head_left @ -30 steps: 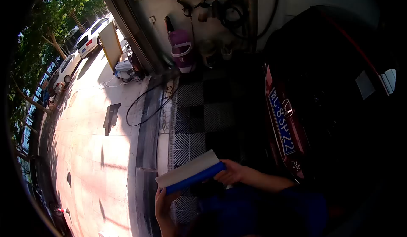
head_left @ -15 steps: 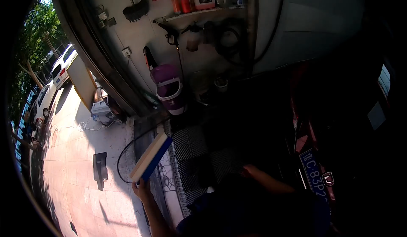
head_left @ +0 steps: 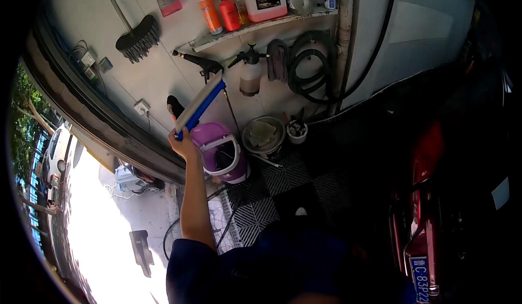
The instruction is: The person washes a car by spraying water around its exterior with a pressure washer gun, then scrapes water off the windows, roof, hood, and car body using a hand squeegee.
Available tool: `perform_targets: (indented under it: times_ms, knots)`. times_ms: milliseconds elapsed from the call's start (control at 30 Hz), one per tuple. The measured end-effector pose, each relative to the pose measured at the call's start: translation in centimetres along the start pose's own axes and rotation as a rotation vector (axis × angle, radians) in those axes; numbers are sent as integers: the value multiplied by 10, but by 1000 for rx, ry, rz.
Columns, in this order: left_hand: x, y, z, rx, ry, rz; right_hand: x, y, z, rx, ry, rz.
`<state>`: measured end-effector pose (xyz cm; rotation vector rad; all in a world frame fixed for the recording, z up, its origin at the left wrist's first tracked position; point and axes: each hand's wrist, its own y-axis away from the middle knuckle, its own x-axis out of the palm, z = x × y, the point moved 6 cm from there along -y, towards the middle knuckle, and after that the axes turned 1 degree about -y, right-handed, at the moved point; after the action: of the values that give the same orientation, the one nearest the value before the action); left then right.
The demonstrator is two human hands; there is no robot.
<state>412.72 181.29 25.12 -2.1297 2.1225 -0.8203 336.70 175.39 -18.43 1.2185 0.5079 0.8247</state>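
My left hand point(head_left: 184, 141) is closed around the lower end of a long, narrow bar, blue along one side and pale beige along the other point(head_left: 201, 104). The bar tilts up to the right, its far end overlapping a black spray gun point(head_left: 204, 62) on the wall. Just below the hand stands a purple-and-white bucket point(head_left: 222, 154). A dim strip of skin shows at the bottom edge; whether it is my right hand or forearm I cannot tell, and no fingers show.
A shelf point(head_left: 250, 32) carries several bottles and a jug point(head_left: 265, 0). Below hang a pump sprayer point(head_left: 250, 73) and a coiled hose point(head_left: 310, 70). A metal basin point(head_left: 265, 134) and a small pot point(head_left: 297, 132) sit by the wall. A red car point(head_left: 421, 239) stands right, in shadow.
My left hand has raised the blue-and-beige bar from over the doorway floor to in front of the wall. The view has shifted toward the wall. My right hand has dropped to or past the bottom edge.
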Motion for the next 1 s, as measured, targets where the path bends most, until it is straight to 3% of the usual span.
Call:
perform_targets:
  times_ms: [133, 200, 300, 367, 400, 467, 500, 533, 567, 600, 633, 667, 700, 733, 767, 833, 900, 1000]
  knots:
    - [88, -77, 59, 81, -127, 48, 6, -29, 135, -159, 93, -124]
    - [130, -111, 92, 50, -37, 75, 4, -32, 187, -310, 7, -223]
    - [171, -153, 156, 5, 80, 198, 11, 15, 247, -478, -376, -319]
    - [199, -170, 185, -52, 84, 230, 18, 6, 227, -525, -684, -380]
    - [214, -177, 198, -94, 145, 264, 34, 8, 225, -521, -715, -405]
    - [248, -201, 233, -104, 92, 304, 75, 19, 227, -220, -857, -555]
    - [258, -206, 248, -57, 59, 370, 100, 25, 224, -79, -854, -590]
    - [259, -222, 277, 204, -335, 313, 116, -1, 209, -2, -827, -479]
    - [269, -213, 261, 488, -694, 202, 141, -31, 177, 70, -836, -378]
    - [281, -205, 246, 798, -757, 154, 168, -22, 188, 124, -786, -401]
    - [294, -198, 233, 889, -900, 150, 186, -36, 185, 187, -713, -460]
    - [323, -193, 192, 445, -1089, 452, 205, -21, 204, 168, -713, -427]
    - [345, -163, 180, 496, -869, 539, 213, -26, 220, 98, -516, -393]
    - [360, -121, 170, 537, -567, 650, 218, -64, 215, -65, -303, -714]
    - [373, -75, 159, 540, -337, 782, 236, -117, 197, 54, -334, -545]
    - [397, 30, 138, 490, -2, 1101, 264, -41, 243, 121, -425, -539]
    - [386, 135, 112, 425, 201, 1439, 287, 34, 254, 92, -460, -622]
    - [353, 243, 92, 324, 392, 1866, 319, 6, 214, 99, -574, -713]
